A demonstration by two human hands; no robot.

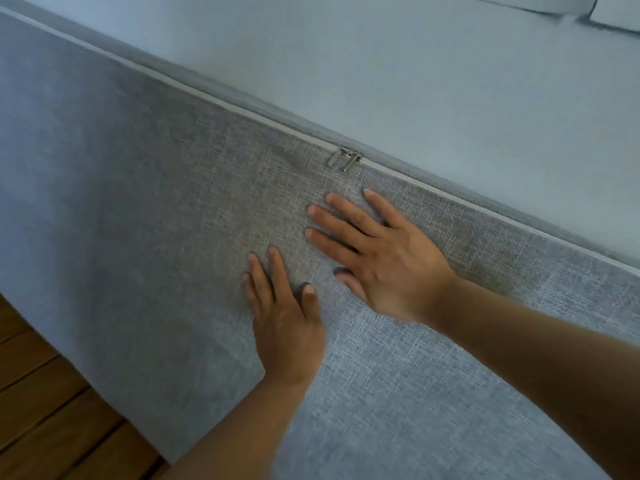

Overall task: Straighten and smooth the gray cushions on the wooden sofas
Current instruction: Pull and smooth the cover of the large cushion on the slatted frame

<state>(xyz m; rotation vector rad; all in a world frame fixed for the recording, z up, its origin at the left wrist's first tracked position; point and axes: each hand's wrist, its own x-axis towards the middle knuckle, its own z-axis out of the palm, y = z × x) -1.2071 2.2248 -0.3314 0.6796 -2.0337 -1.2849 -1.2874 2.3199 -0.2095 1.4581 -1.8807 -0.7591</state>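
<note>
Pressing flat on the gray cushion [173, 220] with both palms, nothing grasped, fingers straight and a bit spread. Left hand [285, 320] sits lower, fingers pointing up the fabric; right hand [381, 261] is just beside it and higher, angled toward the upper left, fingertips not far below the two metal zipper pulls [344, 159]. Those hang off a pale zipper line [207, 95] running diagonally along the cushion's edge. Beyond that edge lies another lighter gray cushion [415, 81], and two more cushions [588, 8] peek in at the top right. Wooden slats [45, 410] show bottom left, beside the cushion.
</note>
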